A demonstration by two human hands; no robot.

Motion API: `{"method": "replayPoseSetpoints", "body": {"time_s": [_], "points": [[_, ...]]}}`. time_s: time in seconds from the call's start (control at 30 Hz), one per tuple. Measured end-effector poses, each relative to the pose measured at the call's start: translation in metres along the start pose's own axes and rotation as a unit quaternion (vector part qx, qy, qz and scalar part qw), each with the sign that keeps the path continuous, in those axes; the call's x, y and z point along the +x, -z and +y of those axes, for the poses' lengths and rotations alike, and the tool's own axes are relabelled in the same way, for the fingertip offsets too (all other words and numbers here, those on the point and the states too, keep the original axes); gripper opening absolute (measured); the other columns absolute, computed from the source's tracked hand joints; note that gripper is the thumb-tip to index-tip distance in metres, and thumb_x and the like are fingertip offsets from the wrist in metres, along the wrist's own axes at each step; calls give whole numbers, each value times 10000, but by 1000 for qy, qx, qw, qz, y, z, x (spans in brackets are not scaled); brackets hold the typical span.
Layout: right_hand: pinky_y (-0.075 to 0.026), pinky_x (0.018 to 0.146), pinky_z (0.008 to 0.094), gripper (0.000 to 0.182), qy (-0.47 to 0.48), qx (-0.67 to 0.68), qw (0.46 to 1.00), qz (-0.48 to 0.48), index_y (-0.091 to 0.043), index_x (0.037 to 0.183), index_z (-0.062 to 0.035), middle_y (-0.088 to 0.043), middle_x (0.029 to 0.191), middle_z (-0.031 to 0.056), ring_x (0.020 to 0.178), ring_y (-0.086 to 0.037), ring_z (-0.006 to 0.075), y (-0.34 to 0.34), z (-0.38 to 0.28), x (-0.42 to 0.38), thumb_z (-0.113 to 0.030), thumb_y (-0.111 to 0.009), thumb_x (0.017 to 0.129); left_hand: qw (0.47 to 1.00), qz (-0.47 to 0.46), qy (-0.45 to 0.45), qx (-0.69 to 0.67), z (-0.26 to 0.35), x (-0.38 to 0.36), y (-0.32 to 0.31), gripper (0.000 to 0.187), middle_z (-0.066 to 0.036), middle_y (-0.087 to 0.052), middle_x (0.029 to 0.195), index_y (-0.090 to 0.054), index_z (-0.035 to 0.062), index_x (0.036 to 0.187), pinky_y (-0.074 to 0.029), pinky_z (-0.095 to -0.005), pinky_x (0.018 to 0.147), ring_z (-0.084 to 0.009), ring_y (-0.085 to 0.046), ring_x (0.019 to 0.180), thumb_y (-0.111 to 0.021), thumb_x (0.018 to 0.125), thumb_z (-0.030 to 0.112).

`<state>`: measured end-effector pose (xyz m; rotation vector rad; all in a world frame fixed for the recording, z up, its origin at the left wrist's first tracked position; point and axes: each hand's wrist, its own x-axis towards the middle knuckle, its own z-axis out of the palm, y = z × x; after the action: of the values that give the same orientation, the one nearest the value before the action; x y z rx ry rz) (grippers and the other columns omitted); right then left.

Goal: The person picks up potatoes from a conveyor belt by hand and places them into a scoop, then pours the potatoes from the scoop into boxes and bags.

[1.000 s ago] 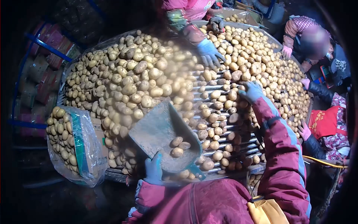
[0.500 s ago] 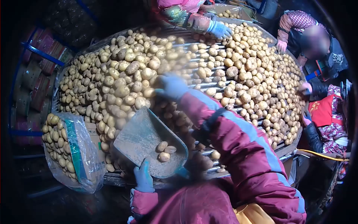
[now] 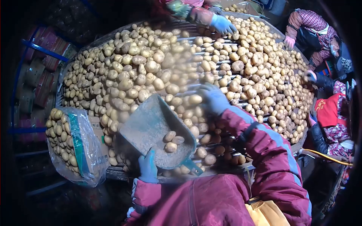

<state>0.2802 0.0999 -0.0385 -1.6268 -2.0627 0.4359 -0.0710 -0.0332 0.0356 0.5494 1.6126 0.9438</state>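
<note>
My left hand [image 3: 148, 165], in a blue glove, grips the near edge of a large grey-green scoop [image 3: 152, 130]. Inside the scoop lie a few potatoes [image 3: 171, 147]. My right hand [image 3: 214, 98], also gloved in blue, reaches over the slatted rack with its fingers spread among the potatoes, nothing held in it. Potatoes [image 3: 124, 71] are heaped thickly to the left and behind the scoop, some blurred by motion near the middle. More potatoes [image 3: 264, 75] are spread across the right side of the metal bars.
A plastic-lined box of potatoes [image 3: 62, 141] stands at the left edge. Stacked boxes [image 3: 43, 84] and a blue frame [image 3: 45, 51] are farther left. Across the rack a co-worker's gloved hand [image 3: 223, 25] touches potatoes. Other people [image 3: 315, 30] work along the right side. A yellow hose [image 3: 328, 158] runs at right.
My right hand has moved to the right, away from the scoop, and its fingers are spread. The scoop appears slightly farther right and higher. Potatoes near the middle have shifted.
</note>
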Motion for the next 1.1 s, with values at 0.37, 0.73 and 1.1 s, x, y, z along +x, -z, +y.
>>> {"method": "replayPoseSetpoints", "body": {"time_s": [0.37, 0.73, 1.1], "points": [[-438, 1058, 439, 216, -67, -66, 996, 4, -717, 990, -94, -665, 1231, 94, 1218, -558, 332, 65, 45, -136, -156, -769, 790, 1000, -3, -14, -11, -10, 19, 2, 467, -148, -666, 1062, -617, -157, 1142, -516, -343, 799, -202, -620, 889, -678, 933, 257], [-482, 897, 449, 245, 37, 144, 989, -17, -655, 979, -72, -630, 1007, 126, 1011, -604, 341, -11, -89, -51, -239, -698, 805, 996, 26, -62, -62, 2, 11, 20, 433, -159, -633, 1187, -563, -108, 1258, -553, -374, 859, -245, -657, 1012, -655, 940, 172], [-477, 992, 451, 191, -6, 121, 992, 27, -737, 970, -49, -721, 1064, 88, 1108, -631, 313, 23, -29, -123, -194, -730, 846, 998, -16, -65, -12, -7, 16, -2, 460, -153, -670, 1095, -624, -136, 1168, -522, -358, 806, -216, -641, 926, -673, 930, 254]]}}
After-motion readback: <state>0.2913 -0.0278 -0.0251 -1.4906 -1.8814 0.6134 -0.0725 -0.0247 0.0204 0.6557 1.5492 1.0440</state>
